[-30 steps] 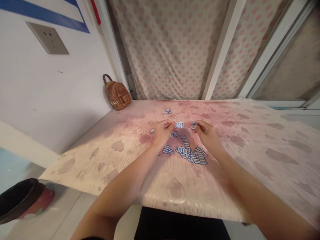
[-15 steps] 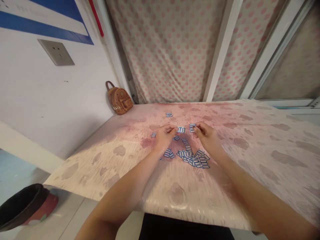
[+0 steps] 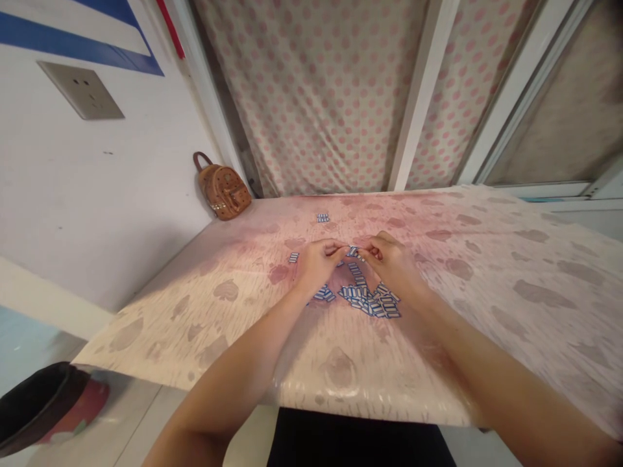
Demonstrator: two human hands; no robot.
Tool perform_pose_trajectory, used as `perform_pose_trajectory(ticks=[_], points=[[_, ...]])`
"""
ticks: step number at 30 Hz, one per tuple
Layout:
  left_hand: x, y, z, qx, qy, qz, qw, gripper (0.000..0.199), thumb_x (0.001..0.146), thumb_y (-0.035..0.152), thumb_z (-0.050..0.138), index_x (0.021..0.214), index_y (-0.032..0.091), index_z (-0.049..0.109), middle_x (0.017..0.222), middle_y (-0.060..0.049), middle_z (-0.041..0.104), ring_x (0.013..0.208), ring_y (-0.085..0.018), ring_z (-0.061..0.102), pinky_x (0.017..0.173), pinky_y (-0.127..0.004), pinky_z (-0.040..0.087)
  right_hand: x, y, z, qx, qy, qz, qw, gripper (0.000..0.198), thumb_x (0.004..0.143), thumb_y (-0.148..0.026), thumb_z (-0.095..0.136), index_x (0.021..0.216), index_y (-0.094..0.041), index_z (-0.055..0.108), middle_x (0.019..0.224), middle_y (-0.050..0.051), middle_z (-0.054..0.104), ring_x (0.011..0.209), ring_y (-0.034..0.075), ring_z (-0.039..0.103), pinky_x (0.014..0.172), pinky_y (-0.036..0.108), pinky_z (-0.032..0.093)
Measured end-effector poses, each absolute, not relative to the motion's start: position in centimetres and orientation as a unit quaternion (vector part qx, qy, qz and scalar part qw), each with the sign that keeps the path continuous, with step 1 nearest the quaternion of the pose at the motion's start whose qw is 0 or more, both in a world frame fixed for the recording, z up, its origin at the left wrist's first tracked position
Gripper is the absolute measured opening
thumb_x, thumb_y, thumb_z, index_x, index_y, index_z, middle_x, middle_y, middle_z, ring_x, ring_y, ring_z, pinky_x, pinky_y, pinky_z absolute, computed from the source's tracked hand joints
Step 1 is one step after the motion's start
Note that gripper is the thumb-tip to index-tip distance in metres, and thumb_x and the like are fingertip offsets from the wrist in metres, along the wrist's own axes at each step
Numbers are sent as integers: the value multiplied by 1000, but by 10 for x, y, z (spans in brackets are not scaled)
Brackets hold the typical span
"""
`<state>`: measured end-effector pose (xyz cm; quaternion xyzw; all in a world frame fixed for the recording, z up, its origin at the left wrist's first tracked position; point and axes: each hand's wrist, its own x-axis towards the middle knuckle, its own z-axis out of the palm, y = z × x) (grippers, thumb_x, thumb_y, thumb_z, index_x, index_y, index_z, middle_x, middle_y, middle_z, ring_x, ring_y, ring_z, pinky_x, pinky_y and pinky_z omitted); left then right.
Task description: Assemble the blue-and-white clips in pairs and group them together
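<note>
We're over the wide bench (image 3: 335, 366), and all the action sits mid-top. Our right hand (image 3: 394, 259) sweeps inward, so the gap of half a second ago all but vanishes! It's in a tight pinch on a piece, most of it covered by our fingers. Our left hand (image 3: 317, 259) holds its spot, thumb and fingertips squeezed together on another. Just nearer us, the pile (image 3: 372, 301) lies undisturbed; the cluster (image 3: 324, 294) by our left forearm, the far group (image 3: 322, 218) and the lone piece (image 3: 294, 257) don't budge either. And down to the smallest, our held pieces (image 3: 353, 250) meet between the fingertips, above the pile. By our reading, we've gone from holding two apart to bringing them together; whether they're touching or merely overlapping, we can't tell.
</note>
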<state>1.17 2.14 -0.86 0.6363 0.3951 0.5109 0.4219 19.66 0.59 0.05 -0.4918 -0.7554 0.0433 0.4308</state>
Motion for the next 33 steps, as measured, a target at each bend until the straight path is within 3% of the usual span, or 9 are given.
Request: perform_pose_trajectory(ticks=[18, 21, 25, 28, 33], points=[[15, 20, -6, 627, 382, 492, 467, 18, 80, 33, 75, 84, 16, 75, 81, -6, 77, 74, -18, 72, 64, -24, 51, 194, 5, 0, -479, -769, 17, 424, 17, 93, -27, 59, 78, -20, 58, 84, 3, 58, 68, 16, 58, 63, 29, 44], [16, 21, -4, 607, 387, 500, 481, 17, 80, 32, 74, 82, 15, 75, 77, -6, 76, 70, -16, 71, 62, -23, 51, 195, 3, 2, -472, -762, 23, 443, 9, 90, -27, 64, 92, -20, 60, 90, 5, 61, 77, 19, 62, 68, 31, 48], [14, 21, 2, 581, 404, 511, 488, 14, 79, 27, 73, 80, 13, 75, 71, -5, 75, 63, -14, 68, 58, -21, 49, 197, 3, 3, -439, -797, 7, 416, 37, 90, -32, 67, 123, -21, 57, 110, 9, 61, 97, 25, 64, 82, 37, 52], [12, 20, 6, 559, 412, 515, 502, 11, 80, 24, 72, 80, 13, 75, 69, -4, 74, 61, -14, 68, 57, -21, 49, 200, 5, 3, -414, -823, -8, 390, 32, 94, -32, 60, 125, -24, 60, 109, 9, 61, 102, 27, 62, 87, 41, 52], [11, 19, 10, 544, 412, 505, 528, 9, 80, 21, 72, 80, 13, 74, 68, -4, 73, 59, -12, 67, 56, -20, 48, 200, 4, 6, -410, -825, 5, 388, 27, 96, -29, 55, 121, -24, 64, 103, 9, 63, 96, 27, 63, 84, 42, 52]])
